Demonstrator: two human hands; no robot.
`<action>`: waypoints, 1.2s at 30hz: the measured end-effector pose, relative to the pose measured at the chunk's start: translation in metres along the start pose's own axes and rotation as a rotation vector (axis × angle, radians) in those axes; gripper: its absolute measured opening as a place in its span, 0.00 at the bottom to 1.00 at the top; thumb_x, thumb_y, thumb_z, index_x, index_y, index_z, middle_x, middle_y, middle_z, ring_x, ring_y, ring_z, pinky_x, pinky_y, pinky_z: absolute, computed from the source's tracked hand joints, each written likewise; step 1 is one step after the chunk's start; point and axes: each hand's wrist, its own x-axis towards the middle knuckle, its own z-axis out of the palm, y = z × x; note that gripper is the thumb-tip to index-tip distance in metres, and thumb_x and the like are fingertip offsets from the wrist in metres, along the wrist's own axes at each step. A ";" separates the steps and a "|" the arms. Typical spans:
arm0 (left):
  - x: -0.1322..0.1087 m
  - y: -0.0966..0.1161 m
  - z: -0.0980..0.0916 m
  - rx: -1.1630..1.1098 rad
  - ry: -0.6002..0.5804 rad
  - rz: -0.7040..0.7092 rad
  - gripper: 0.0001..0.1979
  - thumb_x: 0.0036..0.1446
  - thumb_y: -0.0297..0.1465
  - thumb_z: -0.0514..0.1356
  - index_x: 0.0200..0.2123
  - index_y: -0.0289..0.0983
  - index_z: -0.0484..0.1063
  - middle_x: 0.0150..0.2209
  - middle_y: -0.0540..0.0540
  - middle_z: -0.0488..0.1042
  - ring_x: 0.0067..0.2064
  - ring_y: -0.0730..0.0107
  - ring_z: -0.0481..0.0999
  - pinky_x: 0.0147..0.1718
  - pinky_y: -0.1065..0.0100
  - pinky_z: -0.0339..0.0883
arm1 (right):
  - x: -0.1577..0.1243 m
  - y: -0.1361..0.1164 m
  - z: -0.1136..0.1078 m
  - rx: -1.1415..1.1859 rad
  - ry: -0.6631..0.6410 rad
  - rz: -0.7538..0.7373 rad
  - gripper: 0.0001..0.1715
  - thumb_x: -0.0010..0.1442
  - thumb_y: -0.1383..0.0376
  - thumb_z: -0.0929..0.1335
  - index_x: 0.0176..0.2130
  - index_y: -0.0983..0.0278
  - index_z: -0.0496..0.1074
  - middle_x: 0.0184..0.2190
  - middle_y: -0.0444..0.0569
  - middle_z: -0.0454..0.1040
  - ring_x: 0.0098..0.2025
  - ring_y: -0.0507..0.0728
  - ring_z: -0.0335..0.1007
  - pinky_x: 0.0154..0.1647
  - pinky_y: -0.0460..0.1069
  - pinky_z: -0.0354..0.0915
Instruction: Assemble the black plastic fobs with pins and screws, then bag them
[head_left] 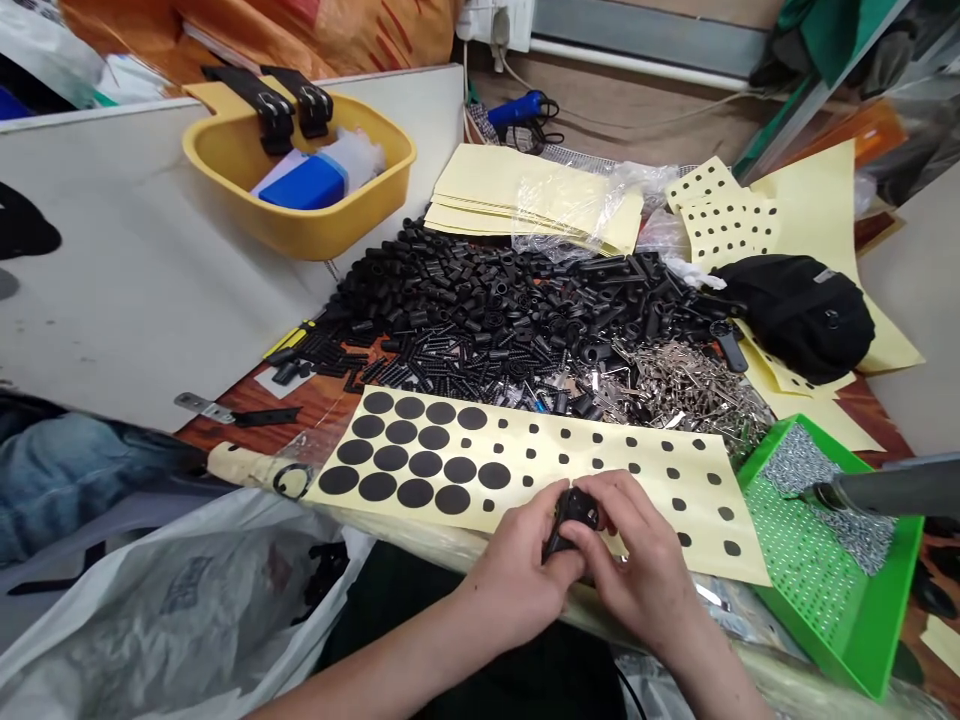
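Note:
Near the table's front edge, my left hand (531, 552) is closed around a small black plastic part (574, 512). Fingers of my right hand (634, 540) pinch the same part from the other side, the thumb pressed on its face. A small metallic spot shows on the part; its exact kind is hard to make out. Just beyond my hands lies a yellow sheet of black stickers (420, 440), large round ones at its left and small ones across the rest. The sheet's near edge is partly hidden by my hands.
Behind the sheet spreads a heap of black plastic parts (495, 290), with small metal pieces (694, 390) at its right. A green basket (847, 640) of screws stands right, under a dark tool's tip (862, 492). A yellow bin (300, 225) hangs left; a white bag (172, 610) sits below.

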 end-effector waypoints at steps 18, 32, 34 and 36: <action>-0.003 0.018 -0.016 -0.317 -0.141 -0.084 0.23 0.47 0.25 0.61 0.49 0.35 0.65 0.28 0.52 0.70 0.19 0.80 0.67 0.15 0.78 0.58 | 0.007 -0.002 -0.015 0.304 0.037 0.137 0.22 0.55 0.59 0.72 0.49 0.60 0.70 0.38 0.51 0.71 0.33 0.55 0.69 0.35 0.50 0.70; -0.003 0.018 -0.034 -0.368 0.063 -0.005 0.31 0.52 0.38 0.64 0.56 0.31 0.64 0.30 0.48 0.73 0.32 0.71 0.74 0.37 0.66 0.69 | 0.024 -0.015 0.011 0.718 0.165 0.512 0.15 0.53 0.56 0.72 0.36 0.65 0.78 0.26 0.50 0.78 0.27 0.55 0.74 0.28 0.48 0.73; -0.003 0.020 -0.040 -0.275 0.159 0.043 0.28 0.51 0.36 0.64 0.54 0.32 0.68 0.34 0.47 0.74 0.37 0.69 0.75 0.42 0.66 0.68 | 0.026 -0.014 0.007 0.619 0.176 0.434 0.12 0.54 0.59 0.71 0.37 0.64 0.78 0.31 0.51 0.79 0.35 0.58 0.77 0.37 0.50 0.74; -0.003 0.024 -0.045 -0.181 0.192 0.106 0.26 0.50 0.32 0.64 0.53 0.32 0.70 0.37 0.45 0.75 0.39 0.68 0.75 0.43 0.66 0.69 | 0.027 -0.014 0.004 0.508 0.190 0.305 0.10 0.56 0.62 0.70 0.39 0.62 0.77 0.35 0.52 0.79 0.37 0.58 0.76 0.39 0.51 0.74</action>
